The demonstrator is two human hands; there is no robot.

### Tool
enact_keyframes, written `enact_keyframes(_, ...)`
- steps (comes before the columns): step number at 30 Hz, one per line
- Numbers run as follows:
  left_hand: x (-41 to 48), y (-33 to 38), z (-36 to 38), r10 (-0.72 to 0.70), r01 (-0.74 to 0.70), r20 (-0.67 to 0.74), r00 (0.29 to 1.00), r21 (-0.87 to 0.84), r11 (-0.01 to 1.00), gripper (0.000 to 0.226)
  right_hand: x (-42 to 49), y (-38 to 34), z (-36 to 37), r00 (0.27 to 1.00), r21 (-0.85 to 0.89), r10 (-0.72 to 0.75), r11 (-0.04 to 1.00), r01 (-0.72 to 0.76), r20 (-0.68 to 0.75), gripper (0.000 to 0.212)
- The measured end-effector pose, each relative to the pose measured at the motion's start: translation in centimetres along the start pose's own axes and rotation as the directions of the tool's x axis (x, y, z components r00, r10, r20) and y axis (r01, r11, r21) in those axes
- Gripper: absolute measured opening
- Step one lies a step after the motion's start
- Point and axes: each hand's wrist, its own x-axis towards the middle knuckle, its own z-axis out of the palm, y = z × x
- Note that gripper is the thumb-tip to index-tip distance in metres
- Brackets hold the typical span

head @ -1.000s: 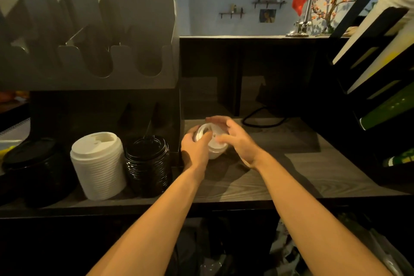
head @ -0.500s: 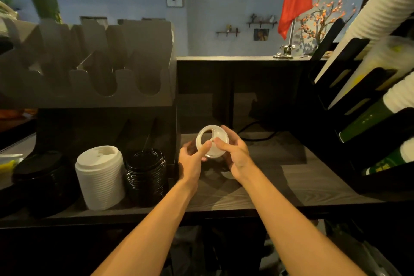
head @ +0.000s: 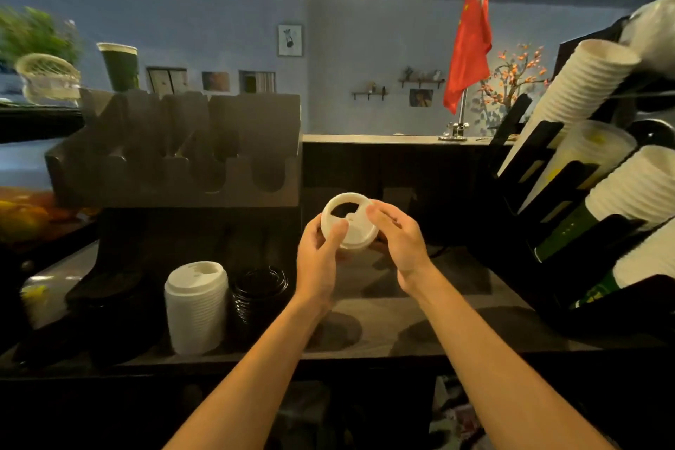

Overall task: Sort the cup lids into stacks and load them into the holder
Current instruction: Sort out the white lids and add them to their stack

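lifted higher, white lids (head: 356, 230) tilt between left hand (head: 317, 258) and right hand (head: 401, 245).

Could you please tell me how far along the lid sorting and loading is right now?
Sorting looks partly done: a white lid stack and a black lid stack stand side by side on the counter. In hand: the left hand and right hand grip the held white lids above it. Left: loading, since no lids show in the holder slots.

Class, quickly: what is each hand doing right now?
Left hand: grips the white lid.
Right hand: grips the same white lid.
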Motion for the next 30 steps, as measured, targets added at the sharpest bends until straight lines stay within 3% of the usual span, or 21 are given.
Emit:
enact_keyframes(4, -0.3, 3.3, -3.7, 0.092, -0.091, 0.002, 0.996, 0.122, 0.988, 0.029, -0.9, -1.8, 2.7, 0.997, -0.097, -0.019, 0.995, 0.027, 0.075, 0.026)
enact_keyframes(8, -0.2, 6.3, -8.7, 0.054, -0.06, 0.03, 0.998, 0.256, 0.965, 0.034, -1.1, -3.4, 6.3, 0.971, -0.12, 0.056, 0.992, -0.028, 0.233, 0.026)
enact_keyframes(13, -0.6, 8.8, -15.0, 0.052, -0.038, -0.025, 0.998, 0.395, 0.918, 0.058, -1.2, -3.7, 12.1, 0.964, -0.064, 0.129, 0.991, -0.117, 0.231, 0.02)
enact_keyframes(17, -1.2, 9.5, -19.8, 0.039, -0.011, -0.044, 0.998, 0.509, 0.861, 0.084, -1.0, -3.7, 16.6, 0.945, -0.042, 0.205, 0.979, -0.201, 0.255, 0.026)
enact_keyframes(20, -1.5, 9.8, -22.1, 0.019, -0.022, 0.011, 1.0, 0.614, 0.789, 0.089, -0.8, -3.1, 19.0, 0.947, -0.121, 0.173, 0.982, -0.145, 0.27, 0.027)
enact_keyframes(25, -0.8, 9.1, -24.5, 0.046, -0.026, -0.006, 0.999, 0.762, 0.648, 0.073, -0.4, -1.3, 20.4, 0.918, -0.298, 0.169, 0.953, -0.06, 0.358, 0.031)
enact_keyframes(30, -0.2, 7.7, -25.7, 0.016, -0.014, 0.005, 1.0, 0.806, 0.592, 0.069, 0.2, 0.1, 19.9, 0.862, -0.503, 0.124, 0.848, 0.165, 0.492, 0.065)
